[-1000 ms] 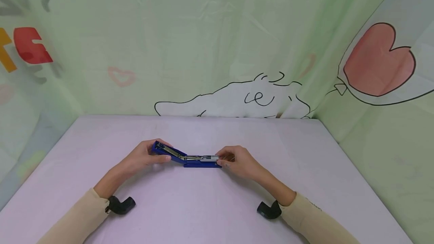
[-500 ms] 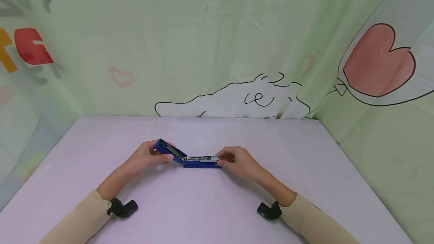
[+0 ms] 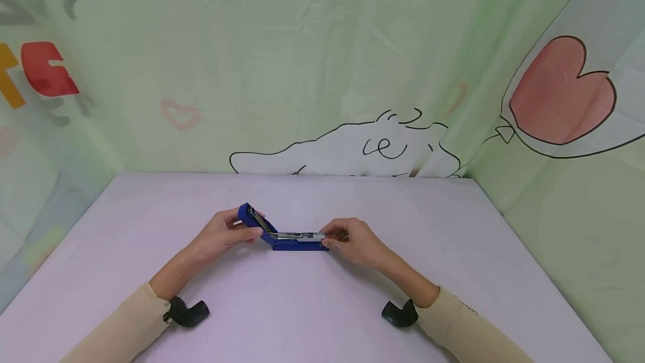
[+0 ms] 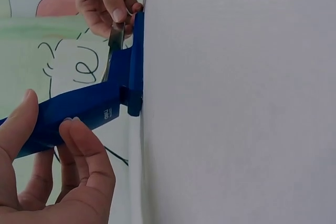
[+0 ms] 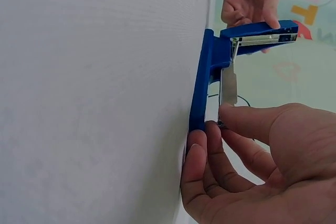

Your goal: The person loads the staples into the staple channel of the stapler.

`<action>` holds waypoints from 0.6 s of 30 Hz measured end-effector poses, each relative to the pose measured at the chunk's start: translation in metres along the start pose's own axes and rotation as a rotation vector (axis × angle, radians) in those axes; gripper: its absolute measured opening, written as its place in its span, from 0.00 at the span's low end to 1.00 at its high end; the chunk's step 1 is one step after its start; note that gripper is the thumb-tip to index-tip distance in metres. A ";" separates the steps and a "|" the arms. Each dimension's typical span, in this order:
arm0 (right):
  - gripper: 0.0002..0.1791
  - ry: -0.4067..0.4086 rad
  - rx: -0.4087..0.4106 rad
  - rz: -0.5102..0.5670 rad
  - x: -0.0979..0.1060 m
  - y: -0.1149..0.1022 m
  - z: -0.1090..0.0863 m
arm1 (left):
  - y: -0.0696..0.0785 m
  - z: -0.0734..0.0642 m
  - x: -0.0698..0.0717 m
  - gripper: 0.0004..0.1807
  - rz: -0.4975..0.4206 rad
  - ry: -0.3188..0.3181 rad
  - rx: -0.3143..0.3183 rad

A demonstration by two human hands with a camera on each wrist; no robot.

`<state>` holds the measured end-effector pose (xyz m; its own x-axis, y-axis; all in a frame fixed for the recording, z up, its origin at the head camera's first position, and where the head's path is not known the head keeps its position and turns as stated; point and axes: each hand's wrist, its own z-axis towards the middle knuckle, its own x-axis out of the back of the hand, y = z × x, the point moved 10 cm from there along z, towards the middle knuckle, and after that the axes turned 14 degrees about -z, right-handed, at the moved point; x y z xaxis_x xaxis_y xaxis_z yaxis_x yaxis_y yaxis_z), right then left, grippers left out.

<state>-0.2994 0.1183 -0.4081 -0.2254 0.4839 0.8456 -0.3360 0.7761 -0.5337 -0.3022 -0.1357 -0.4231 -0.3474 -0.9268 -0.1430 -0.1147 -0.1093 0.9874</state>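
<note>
A blue stapler [image 3: 300,245] lies on the table with its top cover [image 3: 247,216] swung up and back to the left, baring the metal magazine [image 3: 302,235]. My left hand [image 3: 227,233] grips that raised cover between thumb and fingers. At the stapler's right end my right hand [image 3: 353,240] pinches the front of the magazine. In the right wrist view the right thumb [image 5: 247,121] presses on the magazine's metal tip, with fingertips at the end of the blue base [image 5: 200,87]. From the left wrist view the cover's outer side [image 4: 79,109] shows small pale lettering.
A pale cloth-covered table [image 3: 302,307] spreads around the stapler. Behind it hangs a light green curtain [image 3: 282,60] with printed hearts and line drawings. A black curved piece sits at each sleeve cuff, the left one [image 3: 188,312] and the right one [image 3: 400,313].
My left hand has moved slightly right and raised the stapler's cover more steeply. The right hand and the base stay where they were.
</note>
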 end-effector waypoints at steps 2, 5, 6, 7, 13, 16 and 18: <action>0.08 0.000 -0.007 0.000 0.000 0.000 0.000 | 0.001 0.000 -0.003 0.32 -0.012 -0.009 -0.009; 0.08 0.002 -0.022 0.000 0.000 0.001 -0.001 | 0.001 0.001 -0.006 0.32 -0.026 -0.011 -0.015; 0.08 0.005 -0.025 -0.001 0.000 0.001 -0.001 | 0.001 0.001 -0.006 0.32 -0.032 -0.010 -0.014; 0.08 0.007 -0.025 -0.002 0.000 0.001 -0.001 | 0.001 0.001 -0.007 0.31 -0.036 -0.008 -0.015; 0.08 0.006 -0.029 -0.007 0.000 0.000 -0.001 | 0.002 0.002 -0.011 0.30 -0.056 -0.009 -0.021; 0.08 0.005 -0.016 -0.006 0.001 -0.001 -0.001 | 0.002 0.002 -0.013 0.29 -0.049 -0.010 -0.022; 0.08 0.005 -0.012 -0.004 0.002 -0.001 -0.001 | 0.002 0.003 -0.014 0.28 -0.047 -0.011 -0.019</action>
<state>-0.2988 0.1186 -0.4062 -0.2196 0.4824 0.8480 -0.3256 0.7831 -0.5299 -0.3005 -0.1219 -0.4198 -0.3520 -0.9165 -0.1901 -0.1134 -0.1598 0.9806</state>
